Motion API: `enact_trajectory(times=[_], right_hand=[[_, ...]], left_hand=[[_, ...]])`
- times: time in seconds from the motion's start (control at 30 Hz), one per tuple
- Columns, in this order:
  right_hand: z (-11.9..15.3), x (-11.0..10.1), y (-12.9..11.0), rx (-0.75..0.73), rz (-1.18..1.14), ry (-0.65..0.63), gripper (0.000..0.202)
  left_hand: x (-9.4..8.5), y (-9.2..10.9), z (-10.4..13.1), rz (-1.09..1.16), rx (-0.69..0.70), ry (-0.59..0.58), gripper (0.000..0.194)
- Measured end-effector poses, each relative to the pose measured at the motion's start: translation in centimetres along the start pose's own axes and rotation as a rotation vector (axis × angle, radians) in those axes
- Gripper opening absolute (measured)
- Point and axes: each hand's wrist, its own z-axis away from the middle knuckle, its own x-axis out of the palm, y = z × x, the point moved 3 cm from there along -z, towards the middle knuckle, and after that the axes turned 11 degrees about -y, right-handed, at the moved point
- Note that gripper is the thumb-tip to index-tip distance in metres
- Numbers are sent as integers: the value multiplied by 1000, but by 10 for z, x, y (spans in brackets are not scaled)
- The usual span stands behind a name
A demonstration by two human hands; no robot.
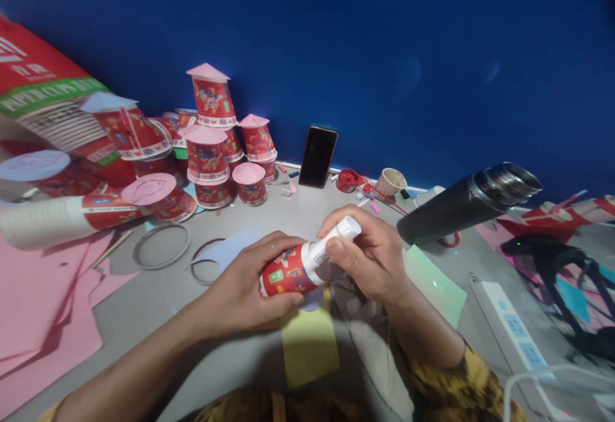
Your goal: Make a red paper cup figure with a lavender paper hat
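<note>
A red printed paper cup point(287, 271) lies tilted in my left hand point(254, 281), whose fingers wrap around its side. My right hand point(369, 252) grips a white glue stick point(335, 241) between thumb and fingers. The stick's lower end meets the white end of the cup, though its tip is hidden there. Beneath the cup, part of a purple paper piece point(312, 300) shows above a yellow sheet point(310, 345). To the left, a pale blue paper piece point(225, 248) lies beside a tape ring point(202, 262).
Stacked red cups with pink paper tops point(207, 153) stand at the back left, near pink sheets point(38, 294). A phone point(318, 156) leans on the blue partition point(360, 57). Rightward are a dark thermos point(461, 207), a green sheet point(439, 284) and a power strip point(514, 329).
</note>
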Motion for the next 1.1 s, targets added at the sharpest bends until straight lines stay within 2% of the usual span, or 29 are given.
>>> enact_trajectory(times=[0.1,0.2,0.27,0.37,0.5,0.67,0.8,0.93,1.1], right_hand=[[0,-3,-10,-57,66,-136,17],[1,-8,-15,-99,103,-184,18],[1,-13,-15,-114,101,-170,18],[2,-20,-11,-125,95,-108,20],[3,-23,-8,-174,28,-40,23],[3,-13,-10,-267,-54,-109,18],[1,-10,-9,-228,-22,-109,17],[-1,-11,-5,-128,31,-108,17],[-6,-12,3,139,58,-80,24]], left_hand=[[-1,-1,-1,119,-87,-56,47],[-1,-5,0,385,-209,-100,48],[-1,-7,1,622,-248,-95,54],[0,-10,1,923,-225,-71,59],[5,-11,1,1102,-203,-129,55],[9,-11,2,1125,-243,-230,54],[9,-6,2,1014,-249,-318,57],[10,-1,3,906,-228,-332,52],[8,1,4,686,-231,-261,46]])
